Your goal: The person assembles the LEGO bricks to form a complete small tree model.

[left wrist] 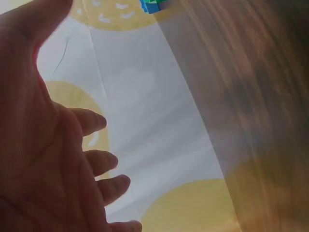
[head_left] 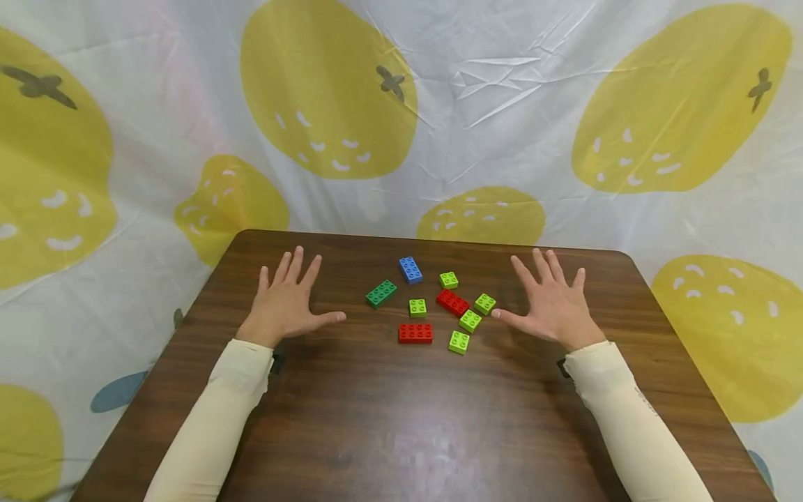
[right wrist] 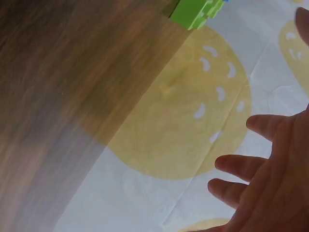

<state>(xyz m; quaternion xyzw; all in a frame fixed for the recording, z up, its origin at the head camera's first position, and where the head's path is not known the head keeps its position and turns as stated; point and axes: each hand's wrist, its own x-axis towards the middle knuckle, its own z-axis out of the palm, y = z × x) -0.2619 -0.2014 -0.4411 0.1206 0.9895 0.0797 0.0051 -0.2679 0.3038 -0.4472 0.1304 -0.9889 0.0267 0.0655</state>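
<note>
On the brown table (head_left: 376, 425), between left hand (head_left: 281, 307) and right hand (head_left: 552, 307), lie a blue brick (head_left: 410, 270), a dark green brick (head_left: 381, 293), two red bricks (head_left: 415, 333) and five light green bricks (head_left: 459, 342), the right-hand ones crowded. Both hands are empty, fingers spread wide, thumbs pointing inward towards the bricks. Judgement: any clean pick-up would call for narrowing thumb and forefinger squarely on a brick's opposite sides, best an outlying one, so close neighbours are not nudged.
</note>
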